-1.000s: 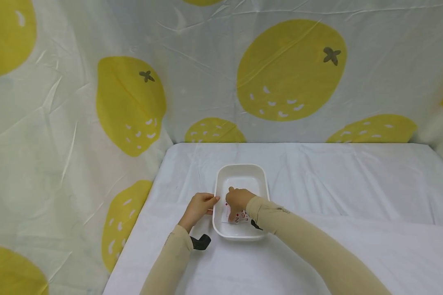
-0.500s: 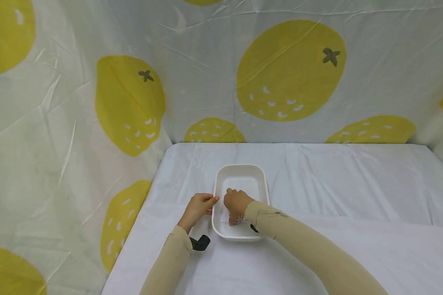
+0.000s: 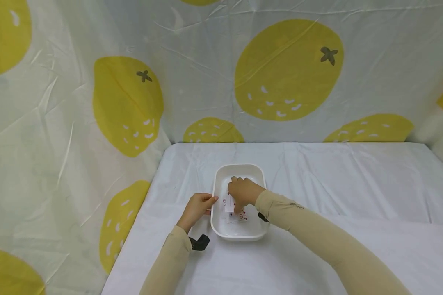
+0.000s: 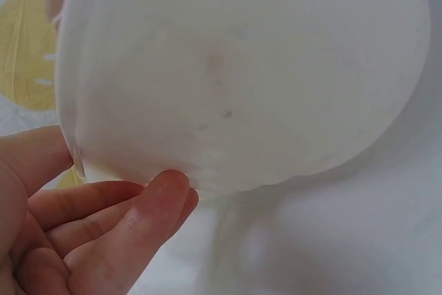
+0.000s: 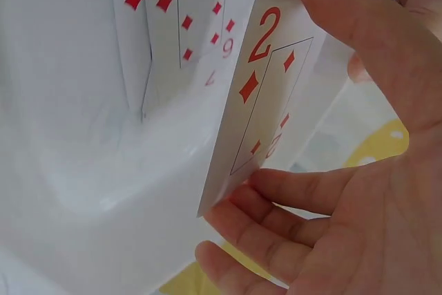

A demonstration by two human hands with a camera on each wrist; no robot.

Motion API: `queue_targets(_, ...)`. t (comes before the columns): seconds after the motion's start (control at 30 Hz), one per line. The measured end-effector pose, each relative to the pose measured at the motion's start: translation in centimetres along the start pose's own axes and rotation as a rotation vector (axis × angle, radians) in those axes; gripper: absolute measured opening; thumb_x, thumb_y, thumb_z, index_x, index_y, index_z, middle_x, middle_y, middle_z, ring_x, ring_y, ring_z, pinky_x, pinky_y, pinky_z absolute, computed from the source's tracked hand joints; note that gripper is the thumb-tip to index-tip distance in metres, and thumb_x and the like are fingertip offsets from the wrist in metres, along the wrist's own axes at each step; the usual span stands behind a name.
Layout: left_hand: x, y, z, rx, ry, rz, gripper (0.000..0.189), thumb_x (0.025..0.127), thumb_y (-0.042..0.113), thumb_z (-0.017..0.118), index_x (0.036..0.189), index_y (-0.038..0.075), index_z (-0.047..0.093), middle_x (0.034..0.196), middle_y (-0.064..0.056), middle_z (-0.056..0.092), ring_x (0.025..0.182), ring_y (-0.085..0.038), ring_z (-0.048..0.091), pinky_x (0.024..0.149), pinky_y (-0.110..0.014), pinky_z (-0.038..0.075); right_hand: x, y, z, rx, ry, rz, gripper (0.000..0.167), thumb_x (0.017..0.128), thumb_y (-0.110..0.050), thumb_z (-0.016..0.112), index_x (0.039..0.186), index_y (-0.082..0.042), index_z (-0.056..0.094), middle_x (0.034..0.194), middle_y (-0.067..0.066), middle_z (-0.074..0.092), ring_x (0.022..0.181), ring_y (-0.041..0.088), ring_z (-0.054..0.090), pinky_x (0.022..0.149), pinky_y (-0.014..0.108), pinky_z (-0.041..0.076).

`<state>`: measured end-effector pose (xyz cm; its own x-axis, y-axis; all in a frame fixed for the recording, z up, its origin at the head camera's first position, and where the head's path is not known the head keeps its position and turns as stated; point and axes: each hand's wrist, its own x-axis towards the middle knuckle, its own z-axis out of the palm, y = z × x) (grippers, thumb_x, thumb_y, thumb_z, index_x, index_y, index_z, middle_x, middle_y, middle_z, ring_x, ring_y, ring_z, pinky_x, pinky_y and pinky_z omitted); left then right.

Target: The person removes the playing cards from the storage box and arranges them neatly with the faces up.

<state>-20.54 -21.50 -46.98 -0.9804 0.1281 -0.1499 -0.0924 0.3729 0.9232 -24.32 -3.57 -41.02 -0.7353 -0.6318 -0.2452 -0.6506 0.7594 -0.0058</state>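
My left hand pinches the left side of a white tray. In the left wrist view, its thumb and fingers press on the tray's edge from either side. Over the tray, my right hand holds a two of diamonds by its two ends, thumb at one and fingers at the other. The card stands tilted off the tray floor. Beneath it in the tray lie a six of diamonds and another red diamond card, overlapping; the second card's number is cut off in the right wrist view.
A white cloth covers the table around the tray. Behind and to the left hangs a curtain with yellow lemons. Dark wrist mounts stick out beside the sleeves.
My right hand has picked up the two of diamonds and shifted it away from me and slightly to the right. The cards under it show more. My left hand stays on the tray.
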Motion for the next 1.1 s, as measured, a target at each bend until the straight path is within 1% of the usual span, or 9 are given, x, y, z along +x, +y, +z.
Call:
queue_targets(0.07, 0.1, 0.1, 0.1, 0.002, 0.0, -0.011, 0.038, 0.088, 0.027, 0.06, 0.104, -0.007, 0.062, 0.095, -0.019, 0.063, 0.075, -0.028, 0.065, 0.061, -0.03, 0.055, -0.7, 0.8, -0.8, 0.003, -0.005, 0.008, 0.072, 0.058, -0.042, 0.082, 0.109, 0.001, 0.053, 0.095, 0.008, 0.046, 0.086, 0.022, 0.05, 0.08, 0.037, 0.045)
queue_targets(0.27, 0.0, 0.0, 0.0, 0.028, 0.013, -0.043, 0.035, 0.089, 0.025, 0.059, 0.107, -0.004, 0.062, 0.096, -0.017, 0.063, 0.077, -0.025, 0.064, 0.063, -0.029, 0.054, -2.8, 3.4, -2.7, 0.02, 0.0, 0.019, 0.077, 0.06, -0.041, 0.081, 0.115, 0.003, 0.049, 0.097, 0.009, 0.045, 0.084, 0.022, 0.048, 0.08, 0.036, 0.045)
queue_targets(0.43, -0.2, -0.1, 0.0, 0.037, 0.027, -0.052, 0.035, 0.088, 0.026, 0.059, 0.107, -0.004, 0.062, 0.096, -0.016, 0.063, 0.077, -0.024, 0.064, 0.063, -0.029, 0.054, -4.8, 6.1, -2.7, 0.021, 0.037, 0.021, 0.079, 0.059, -0.04, 0.08, 0.115, 0.006, 0.048, 0.097, 0.011, 0.046, 0.082, 0.023, 0.049, 0.079, 0.039, 0.046)
queue_targets(0.57, 0.0, -0.2, 0.0, 0.037, 0.032, -0.06, 0.034, 0.088, 0.025, 0.059, 0.106, -0.004, 0.062, 0.095, -0.016, 0.063, 0.075, -0.024, 0.064, 0.063, -0.029, 0.054, -6.3, 8.5, -1.6, 0.032, 0.078, 0.02, 0.079, 0.057, -0.037, 0.081, 0.113, 0.007, 0.047, 0.1, 0.014, 0.046, 0.082, 0.025, 0.05, 0.077, 0.042, 0.047)
queue_targets(0.7, 0.0, -0.2, 0.0, 0.024, 0.04, -0.067, 0.034, 0.088, 0.024, 0.059, 0.107, -0.004, 0.062, 0.095, -0.016, 0.064, 0.075, -0.023, 0.064, 0.063, -0.029, 0.054, -7.7, 10.0, 0.0, 0.076, 0.081, 0.035, 0.075, 0.057, -0.032, 0.08, 0.112, 0.008, 0.046, 0.1, 0.015, 0.046, 0.078, 0.023, 0.049, 0.073, 0.041, 0.047)
queue_targets(0.87, -0.1, -0.2, 0.0, 0.002, 0.037, -0.048, 0.032, 0.089, 0.021, 0.059, 0.106, -0.005, 0.062, 0.095, -0.017, 0.063, 0.075, -0.022, 0.064, 0.063, -0.029, 0.055, -8.7, 10.5, 2.2, 0.107, 0.042, 0.036, 0.072, 0.059, -0.028, 0.08, 0.11, 0.009, 0.046, 0.098, 0.015, 0.046, 0.075, 0.022, 0.049, 0.071, 0.04, 0.048)
queue_targets(0.97, -0.1, -0.1, 0.1, 0.007, 0.031, -0.017, 0.034, 0.088, 0.022, 0.059, 0.105, -0.007, 0.062, 0.092, -0.016, 0.064, 0.073, -0.021, 0.064, 0.061, -0.029, 0.055, -8.8, 10.6, 3.7, 0.096, 0.028, 0.029, 0.071, 0.059, -0.029, 0.08, 0.11, 0.008, 0.047, 0.098, 0.015, 0.046, 0.077, 0.023, 0.049, 0.074, 0.042, 0.048)
queue_targets(1.07, -0.2, -0.1, 0.2, 0.001, 0.026, -0.008, 0.036, 0.088, 0.024, 0.06, 0.104, -0.008, 0.062, 0.09, -0.015, 0.064, 0.072, -0.019, 0.064, 0.06, -0.029, 0.055, -8.9, 10.5, 5.2, 0.107, 0.015, 0.026, 0.073, 0.058, -0.03, 0.08, 0.11, 0.007, 0.048, 0.099, 0.015, 0.046, 0.08, 0.024, 0.05, 0.076, 0.043, 0.047)
queue_targets(1.1, -0.2, 0.0, 0.3, -0.003, 0.024, -0.016, 0.037, 0.087, 0.026, 0.06, 0.104, -0.007, 0.062, 0.09, -0.014, 0.064, 0.072, -0.019, 0.064, 0.061, -0.029, 0.055, -8.8, 10.5, 5.7, 0.115, 0.009, 0.025, 0.073, 0.058, -0.031, 0.08, 0.111, 0.007, 0.048, 0.099, 0.015, 0.046, 0.081, 0.024, 0.051, 0.077, 0.043, 0.047)
